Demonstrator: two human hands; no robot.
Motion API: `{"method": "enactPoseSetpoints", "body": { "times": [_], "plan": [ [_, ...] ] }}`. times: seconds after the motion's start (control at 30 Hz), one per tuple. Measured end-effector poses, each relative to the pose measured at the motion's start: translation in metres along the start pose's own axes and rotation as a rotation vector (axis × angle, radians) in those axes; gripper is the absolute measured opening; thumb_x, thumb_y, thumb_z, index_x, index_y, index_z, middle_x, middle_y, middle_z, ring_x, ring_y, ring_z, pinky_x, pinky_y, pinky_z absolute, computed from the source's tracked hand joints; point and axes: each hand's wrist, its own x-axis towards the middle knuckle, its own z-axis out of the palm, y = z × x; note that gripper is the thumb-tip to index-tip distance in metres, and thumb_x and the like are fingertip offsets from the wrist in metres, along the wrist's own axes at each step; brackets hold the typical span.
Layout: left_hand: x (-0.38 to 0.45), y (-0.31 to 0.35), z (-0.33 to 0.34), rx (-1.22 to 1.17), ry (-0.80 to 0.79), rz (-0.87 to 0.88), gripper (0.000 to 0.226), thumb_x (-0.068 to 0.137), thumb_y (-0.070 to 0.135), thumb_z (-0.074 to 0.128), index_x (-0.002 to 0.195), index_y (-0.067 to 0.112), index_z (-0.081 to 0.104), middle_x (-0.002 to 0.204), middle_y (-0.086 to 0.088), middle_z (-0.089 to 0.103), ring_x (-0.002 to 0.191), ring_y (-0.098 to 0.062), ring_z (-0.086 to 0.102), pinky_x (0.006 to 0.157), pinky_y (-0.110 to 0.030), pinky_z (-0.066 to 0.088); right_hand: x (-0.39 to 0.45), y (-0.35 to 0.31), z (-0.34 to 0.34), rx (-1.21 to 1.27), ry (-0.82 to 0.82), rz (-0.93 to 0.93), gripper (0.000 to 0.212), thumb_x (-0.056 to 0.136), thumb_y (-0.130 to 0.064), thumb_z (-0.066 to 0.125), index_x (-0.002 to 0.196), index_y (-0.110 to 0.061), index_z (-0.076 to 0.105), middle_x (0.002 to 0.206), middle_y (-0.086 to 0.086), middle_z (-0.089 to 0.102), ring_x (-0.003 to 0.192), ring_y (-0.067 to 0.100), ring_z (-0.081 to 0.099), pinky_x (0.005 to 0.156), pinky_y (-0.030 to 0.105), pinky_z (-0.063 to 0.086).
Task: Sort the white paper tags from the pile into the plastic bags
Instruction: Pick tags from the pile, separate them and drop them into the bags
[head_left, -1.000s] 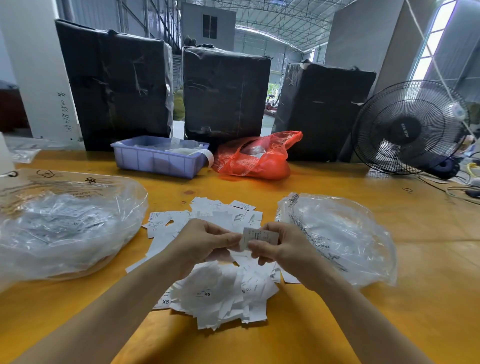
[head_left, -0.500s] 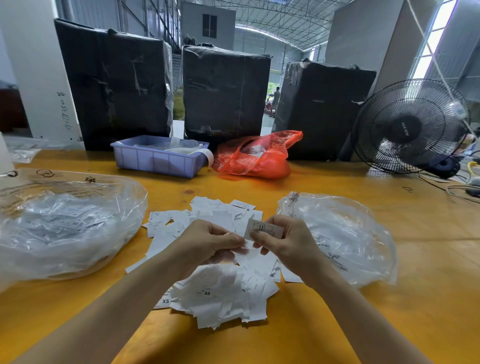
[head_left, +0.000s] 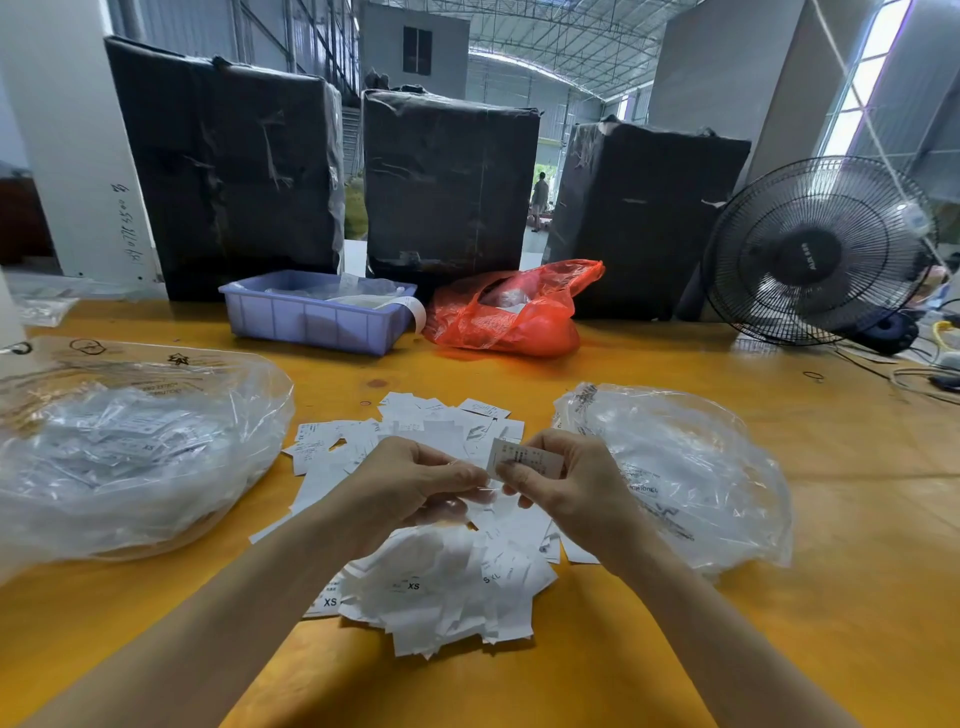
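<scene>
— Far left on the worktop (head_left: 831, 519)?
— Big clear plastic bag (head_left: 140, 447), crinkled and glossy, slumped in a soft mound, printed marks on its top, white tags inside showing through the film. Smooth yellow-orange surface underneath.

— Behind that?
— Lavender plastic bin (head_left: 311, 322), rectangular, ribbed walls, at the far edge. Just right of it, crumpled red bag (head_left: 511, 317), thin and translucent. Three tall black-wrapped blocks (head_left: 447, 176) standing in a row at the back.

— And the middle, near side?
— Loose pile of tags (head_left: 447, 587), small white paper rectangles, overlapping and curled, some printed "XS". Lying flat between the two clear bags, spreading from near to mid worktop.

— Left hand (head_left: 415, 483)?
— Above the pile, fingers curled, tips drawn together close to the right hand; cannot tell whether pinching anything.

— Right hand (head_left: 566, 483)?
— Thumb and fingers clamped on a single tag (head_left: 524, 460), a flat printed rectangle held up above the pile, beside the left fingertips.

— Further right?
— Second clear bag (head_left: 691, 467), rounded and puffed, shiny wrinkled film with dark print, just beside the right wrist. Far right, round black wire-grille fan (head_left: 815, 254), with cables (head_left: 919, 374) trailing on the worktop.
</scene>
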Motion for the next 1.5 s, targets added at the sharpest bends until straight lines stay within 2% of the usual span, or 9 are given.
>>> {"method": "enactPoseSetpoints", "body": {
  "times": [0.17, 0.57, 0.7, 0.83, 1.03, 1.2, 1.27, 1.4, 1.5],
  "plan": [
    [0.0, -0.001, -0.001, 0.001, 0.013, -0.003, 0.014, 0.079, 0.012, 0.072, 0.089, 0.002, 0.074, 0.083, -0.01, 0.075, 0.053, -0.005, 0.063, 0.046, -0.011, 0.045, 0.001, 0.001, -0.004, 0.089, 0.043, 0.008, 0.007, 0.082, -0.005, 0.071, 0.078, -0.008, 0.064, 0.067, 0.004, 0.068, 0.054, 0.004, 0.061, 0.053, 0.015, 0.048],
    [0.0, 0.0, 0.0, -0.001, 0.006, 0.001, 0.016, 0.08, 0.012, 0.072, 0.091, 0.001, 0.073, 0.083, -0.011, 0.075, 0.053, -0.007, 0.064, 0.046, -0.013, 0.046, 0.001, 0.002, 0.001, -0.031, 0.033, -0.032, 0.007, 0.081, -0.005, 0.071, 0.08, -0.001, 0.066, 0.071, 0.01, 0.068, 0.054, 0.004, 0.062, 0.052, 0.016, 0.048],
    [0.0, 0.0, -0.002, 0.005, 0.003, 0.007, 0.015, 0.082, 0.013, 0.069, 0.091, 0.001, 0.073, 0.083, -0.011, 0.075, 0.053, -0.006, 0.063, 0.047, -0.013, 0.046, 0.0, 0.003, 0.002, -0.053, -0.025, -0.026, 0.009, 0.081, -0.006, 0.072, 0.082, 0.001, 0.066, 0.072, 0.011, 0.068, 0.06, 0.014, 0.064, 0.056, 0.021, 0.051],
    [0.0, -0.001, -0.001, 0.018, 0.019, 0.019, 0.014, 0.081, 0.011, 0.07, 0.09, 0.001, 0.074, 0.072, -0.01, 0.073, 0.05, -0.007, 0.062, 0.046, -0.013, 0.045, -0.001, 0.001, 0.002, 0.018, -0.132, 0.051, 0.01, 0.083, -0.007, 0.07, 0.085, 0.0, 0.063, 0.067, 0.005, 0.063, 0.052, 0.003, 0.058, 0.051, 0.016, 0.045],
    [-0.002, 0.001, 0.0, 0.036, 0.019, 0.024, 0.017, 0.077, 0.008, 0.073, 0.091, -0.002, 0.073, 0.068, -0.009, 0.072, 0.052, -0.009, 0.065, 0.049, -0.013, 0.048, -0.002, -0.001, -0.005, 0.212, -0.323, 0.196, 0.018, 0.09, -0.006, 0.059, 0.105, 0.0, 0.051, 0.063, 0.005, 0.05, 0.054, 0.012, 0.047, 0.052, 0.021, 0.041],
    [-0.002, 0.0, 0.0, 0.061, -0.009, 0.025, 0.016, 0.077, 0.011, 0.073, 0.09, 0.003, 0.075, 0.075, -0.01, 0.074, 0.06, -0.011, 0.067, 0.054, -0.016, 0.051, -0.004, 0.0, -0.009, 0.073, -0.409, 0.208, 0.039, 0.087, -0.01, 0.065, 0.12, -0.012, 0.044, 0.061, 0.001, 0.056, 0.057, 0.012, 0.052, 0.055, 0.022, 0.042],
    [-0.002, -0.001, 0.002, 0.093, -0.023, 0.024, 0.015, 0.077, 0.014, 0.073, 0.089, 0.006, 0.076, 0.077, -0.01, 0.074, 0.061, -0.009, 0.066, 0.056, -0.017, 0.05, -0.003, 0.001, -0.009, 0.014, -0.4, 0.2, 0.046, 0.085, -0.012, 0.068, 0.122, -0.016, 0.041, 0.063, 0.001, 0.059, 0.058, 0.011, 0.055, 0.056, 0.021, 0.043],
    [-0.003, -0.006, 0.009, 0.099, -0.016, 0.036, 0.016, 0.078, 0.019, 0.073, 0.086, 0.005, 0.076, 0.06, -0.005, 0.065, 0.046, -0.006, 0.051, 0.047, -0.016, 0.041, -0.003, 0.001, -0.005, -0.05, -0.356, 0.17, 0.057, 0.077, -0.014, 0.077, 0.12, -0.021, 0.04, 0.063, 0.001, 0.064, 0.055, 0.007, 0.059, 0.052, 0.019, 0.046],
    [0.0, -0.007, 0.013, -0.07, 0.074, 0.051, 0.022, 0.083, 0.02, 0.069, 0.085, -0.002, 0.072, 0.055, -0.004, 0.062, 0.042, -0.006, 0.052, 0.043, -0.015, 0.042, 0.0, 0.004, -0.001, -0.084, -0.19, 0.089, 0.056, 0.077, -0.018, 0.076, 0.121, -0.019, 0.042, 0.078, 0.011, 0.067, 0.058, 0.011, 0.059, 0.057, 0.026, 0.052]
  ]
}}
